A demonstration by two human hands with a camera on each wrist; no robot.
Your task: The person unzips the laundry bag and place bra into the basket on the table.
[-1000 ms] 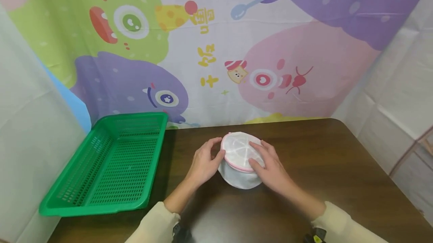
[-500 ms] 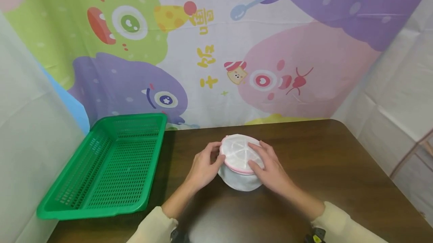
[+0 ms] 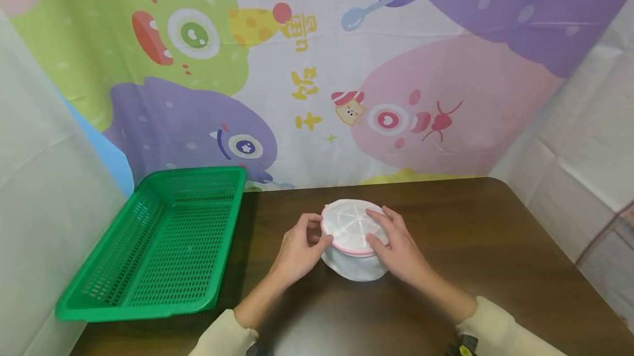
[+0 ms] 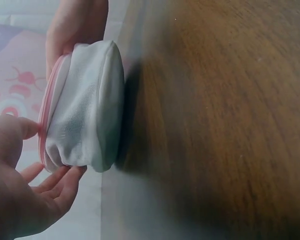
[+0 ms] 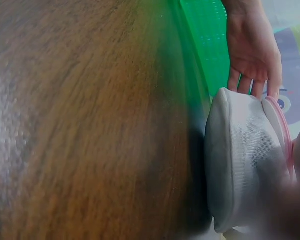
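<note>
On the table stands a round white mesh laundry bag [image 3: 354,268] with a pink zipper [image 4: 48,107] round its top edge. A spoked pattern shows on its lid. My left hand [image 3: 299,248] touches the bag's left side, the thumb at the near rim and the fingers farther back. In the right wrist view, this hand's fingers [image 5: 244,82] reach down fairly straight to the bag's side. My right hand [image 3: 402,246] holds the bag from the right, with thumb and index finger on the lid and other fingers over the far edge. Part of the bag's right side is hidden.
A green plastic basket [image 3: 225,257] with slotted walls stands on the left of the brown wooden table [image 3: 485,257]. Behind the table hangs a cartoon-printed cloth [image 3: 317,158]. Pale cloth sheets [image 3: 584,141] close off both sides.
The bag turns a little anticlockwise under my hands, its zipper end shifting left and nearer. My left hand's fingers have moved slightly down along the rim. My right hand stays on the lid.
</note>
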